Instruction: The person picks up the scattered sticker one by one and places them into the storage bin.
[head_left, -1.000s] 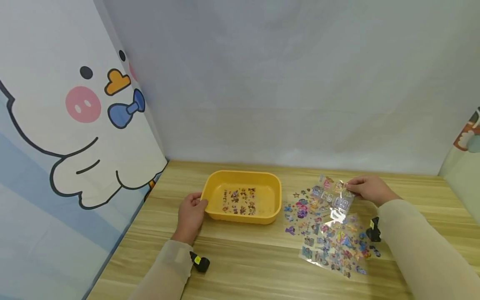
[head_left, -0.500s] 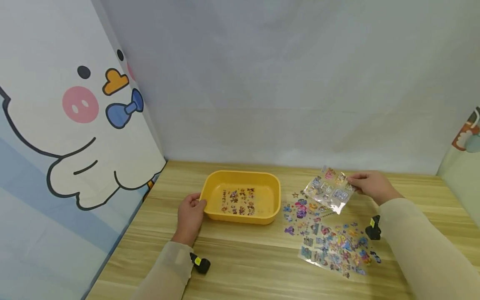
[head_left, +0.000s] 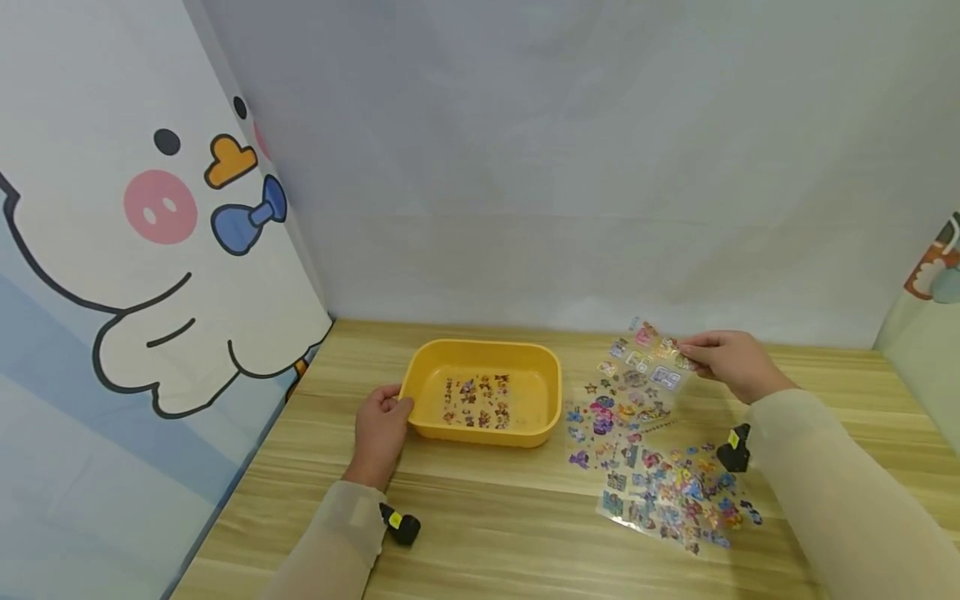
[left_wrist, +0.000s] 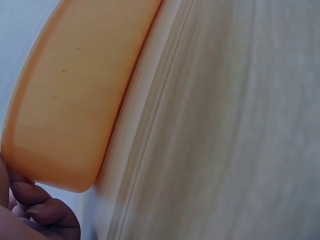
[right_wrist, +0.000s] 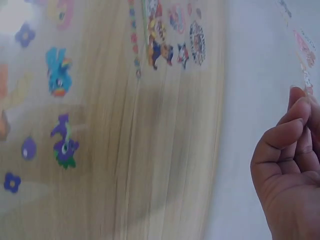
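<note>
At the left end of the yellow plastic tray (head_left: pixel 536 433), my left hand (head_left: pixel 380 433) grips the rim, thumb on top and fingers curled below. The left wrist view shows those fingers (left_wrist: pixel 52 212) against the tray's orange-looking outer wall (left_wrist: pixel 75 100). A clear sticker sheet with small dark figures (head_left: pixel 486 402) lies inside the tray. My right hand (head_left: pixel 731 362) pinches another clear sticker sheet (head_left: pixel 643 354) by its right edge, raised above the pile. Below it, several overlapping clear sticker sheets (head_left: pixel 675 492) with colourful cartoon figures lie on the table.
The wood-grain table (head_left: pixel 495 525) meets a pale grey backdrop (head_left: pixel 585 208) at its back edge. A panel with a white cartoon character (head_left: pixel 97 208) stands along the left. Each sleeve has a black wrist camera (head_left: pixel 401 527) at the cuff.
My right hand has lifted its sticker sheet off the pile, tilted it, and shifted slightly left and toward the back. My left hand and the tray have stayed in place.
</note>
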